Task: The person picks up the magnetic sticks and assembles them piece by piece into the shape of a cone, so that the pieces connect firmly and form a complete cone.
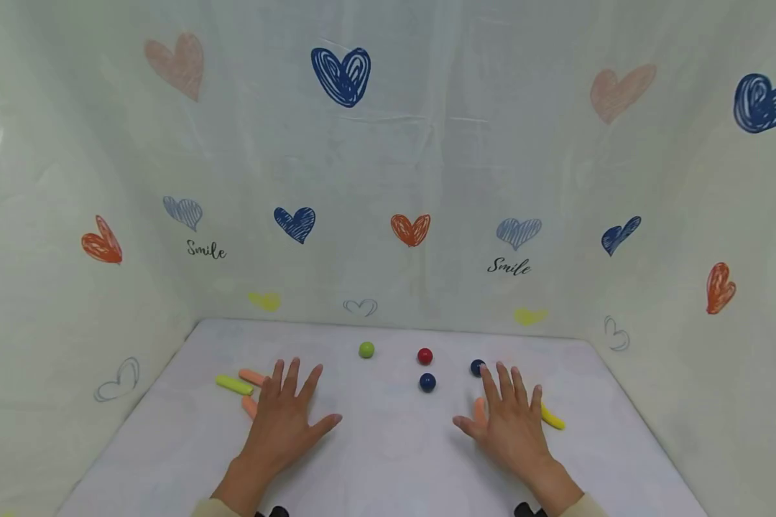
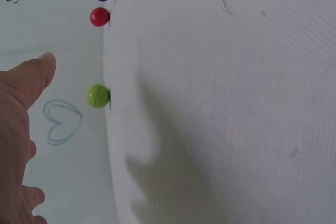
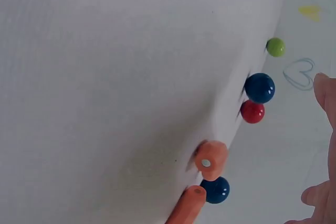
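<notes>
My left hand [image 1: 281, 425] is held over the left side of the white table with its fingers spread, holding nothing. Close by its fingers lie a yellow-green stick [image 1: 234, 385] and two orange sticks, one behind [image 1: 251, 375] and one in front [image 1: 249, 406], both partly hidden by the hand. Over the right side, my right hand [image 1: 512, 429] also spreads its fingers and grips nothing. Its fingertips overlap a dark blue ball [image 1: 476, 368] in the head view. Beside it show an orange piece [image 3: 211, 160], another orange stick [image 3: 188, 206] and a curved yellow piece [image 1: 552, 417].
Toward the back of the table sit a green ball [image 1: 366, 350], a red ball [image 1: 425, 356] and a second dark blue ball [image 1: 427, 382]. A pale curtain [image 1: 388, 158] printed with hearts surrounds the table at the back and sides.
</notes>
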A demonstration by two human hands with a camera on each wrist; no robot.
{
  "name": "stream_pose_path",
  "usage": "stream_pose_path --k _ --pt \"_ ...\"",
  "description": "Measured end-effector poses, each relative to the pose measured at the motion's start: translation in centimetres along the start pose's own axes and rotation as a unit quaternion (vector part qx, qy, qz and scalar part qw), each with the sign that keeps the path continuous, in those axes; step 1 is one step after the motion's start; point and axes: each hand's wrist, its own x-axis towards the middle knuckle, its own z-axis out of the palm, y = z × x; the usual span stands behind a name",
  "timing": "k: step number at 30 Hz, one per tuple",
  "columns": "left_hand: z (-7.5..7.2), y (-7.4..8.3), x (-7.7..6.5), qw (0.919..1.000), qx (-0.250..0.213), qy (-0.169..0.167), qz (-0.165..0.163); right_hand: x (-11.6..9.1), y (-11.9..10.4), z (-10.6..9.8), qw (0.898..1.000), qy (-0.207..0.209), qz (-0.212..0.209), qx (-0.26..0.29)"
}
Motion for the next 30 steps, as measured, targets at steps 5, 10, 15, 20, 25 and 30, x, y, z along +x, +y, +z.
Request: stream_pose_path --k 5,10,15,20,25,30 --pt "0.9 0.8 1.2 0.9995 -0.01 -0.029 -0.008 0.0 0.7 0.4 1.0 0.017 -0.009 -0.003" --pt "1.9 1.4 2.3 0.9988 -0.022 -0.037 -0.026 -0.1 1.5 0.9 0.999 0.028 -0.024 -0.003" --pt "2.8 1.7 3.5 0.9947 -0.075 -0.049 -0.049 -0.3 2.0 1.0 0.998 0.051 -0.024 0.026" --pt "3.6 1.7 4.7 0.9799 -0.166 -0.062 -0.092 -0.6 2.4 1.0 0.995 0.048 0.002 0.091" --pt "4.4 1.3 5.9 0.9574 -0.25 -0.07 -0.126 -0.9 2.5 0.8 0.987 -0.002 0.053 0.15" --pt "5.2 0.6 7.0 0.9365 -0.315 -0.07 -0.138 -1.3 2.3 0.9 0.975 -0.031 0.089 0.201"
